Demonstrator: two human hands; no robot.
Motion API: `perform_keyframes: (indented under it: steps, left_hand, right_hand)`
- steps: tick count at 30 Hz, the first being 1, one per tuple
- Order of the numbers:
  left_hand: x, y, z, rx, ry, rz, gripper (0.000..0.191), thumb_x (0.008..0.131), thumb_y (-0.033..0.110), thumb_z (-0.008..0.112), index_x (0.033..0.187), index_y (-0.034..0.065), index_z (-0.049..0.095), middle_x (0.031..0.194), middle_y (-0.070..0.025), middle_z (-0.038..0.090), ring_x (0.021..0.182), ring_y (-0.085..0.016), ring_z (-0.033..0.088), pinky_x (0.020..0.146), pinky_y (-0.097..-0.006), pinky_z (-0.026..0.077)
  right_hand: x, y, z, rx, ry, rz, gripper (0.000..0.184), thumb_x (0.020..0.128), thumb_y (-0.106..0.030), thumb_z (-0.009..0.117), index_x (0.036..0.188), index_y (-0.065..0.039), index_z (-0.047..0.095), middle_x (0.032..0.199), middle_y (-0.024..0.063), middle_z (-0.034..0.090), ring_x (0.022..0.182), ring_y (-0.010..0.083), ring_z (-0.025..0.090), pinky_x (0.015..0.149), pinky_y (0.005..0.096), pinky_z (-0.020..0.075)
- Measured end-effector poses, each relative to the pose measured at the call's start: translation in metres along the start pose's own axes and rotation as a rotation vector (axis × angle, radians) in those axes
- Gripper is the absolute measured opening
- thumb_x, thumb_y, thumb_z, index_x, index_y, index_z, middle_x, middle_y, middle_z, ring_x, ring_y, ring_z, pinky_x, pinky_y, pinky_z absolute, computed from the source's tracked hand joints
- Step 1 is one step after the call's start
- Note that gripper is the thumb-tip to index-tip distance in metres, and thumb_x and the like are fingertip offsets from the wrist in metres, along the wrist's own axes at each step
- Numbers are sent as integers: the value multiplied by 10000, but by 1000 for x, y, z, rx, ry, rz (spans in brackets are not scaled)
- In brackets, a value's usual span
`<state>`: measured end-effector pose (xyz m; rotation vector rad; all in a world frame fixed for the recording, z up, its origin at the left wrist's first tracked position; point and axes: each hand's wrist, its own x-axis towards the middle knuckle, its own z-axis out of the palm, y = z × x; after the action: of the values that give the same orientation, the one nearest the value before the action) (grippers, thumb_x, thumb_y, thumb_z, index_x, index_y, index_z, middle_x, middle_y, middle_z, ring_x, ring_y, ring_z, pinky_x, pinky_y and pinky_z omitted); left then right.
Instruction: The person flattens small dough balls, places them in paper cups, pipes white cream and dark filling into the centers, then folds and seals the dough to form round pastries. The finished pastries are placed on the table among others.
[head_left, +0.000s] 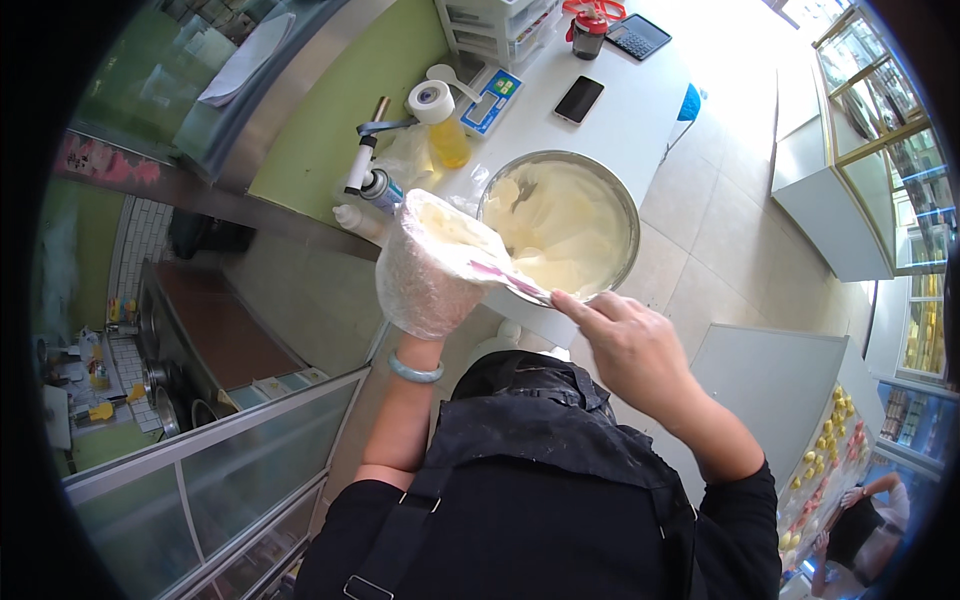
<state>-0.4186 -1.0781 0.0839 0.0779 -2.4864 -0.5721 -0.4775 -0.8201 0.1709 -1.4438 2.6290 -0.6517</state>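
Note:
My left hand (427, 319) is mostly hidden beneath a translucent plastic bag (431, 285), whose rim is spread wide over it. Pale cream (450, 229) coats the bag's opening. In my right hand (626, 337) is a spatula (525, 285) with a pinkish-purple part, its cream-covered end at the bag's mouth. Just beyond the hands stands a large round metal bowl (636, 225) holding pale yellow cream (577, 210), with a darker utensil or gap showing near its upper left. The bag's edge overlaps the bowl's near left side.
On the white table (517, 150) are a smartphone (579, 100), a blue scale (491, 101), a bottle of yellow liquid (450, 142), a gas torch (367, 165), a calculator (637, 36) and a red-lidded cup (587, 36). A glass partition (255, 457) stands left. Another person (862, 525) appears at lower right.

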Motion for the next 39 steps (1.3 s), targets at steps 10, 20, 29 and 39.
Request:
perform_keyframes:
  steps: [10, 20, 29, 39]
  left_hand:
    - [-7, -1, -88, -1542, 209, -687, 972, 711, 142, 904, 1462, -21, 309, 1361, -126, 518, 1214, -196, 558, 1040, -351, 482]
    - [-8, 16, -103, -422, 150, -218, 1031, 669, 177, 934, 1466, 8, 303, 1351, -117, 522, 1207, -202, 555, 1052, -349, 467]
    - [-21, -7, -112, -836, -136, -323, 607, 826, 81, 795, 1364, -3, 525, 1294, -100, 626, 1161, -207, 607, 1019, -349, 492]
    - [-18, 4, -124, -805, 249, -220, 364, 963, 31, 598, 1326, 8, 585, 1322, -117, 636, 1210, -262, 603, 1077, -370, 445]
  right_hand:
    - [23, 62, 36, -143, 27, 9, 292, 889, -136, 683, 1177, -134, 727, 997, 99, 682, 968, 270, 658, 839, 378, 514]
    - [89, -66, 111, 2297, -79, 308, 474, 1049, -284, 483, 1413, 20, 491, 1394, 109, 581, 1326, 223, 503, 1167, 388, 336]
    - [127, -50, 74, 2154, -177, -117, 392, 989, -211, 543, 1289, 39, 576, 1413, 152, 558, 1342, 243, 486, 1161, 392, 300]
    - [120, -33, 59, 1344, -160, -182, 767, 903, -371, 710, 1501, -71, 333, 1578, 115, 311, 1469, 293, 274, 1207, 428, 204]
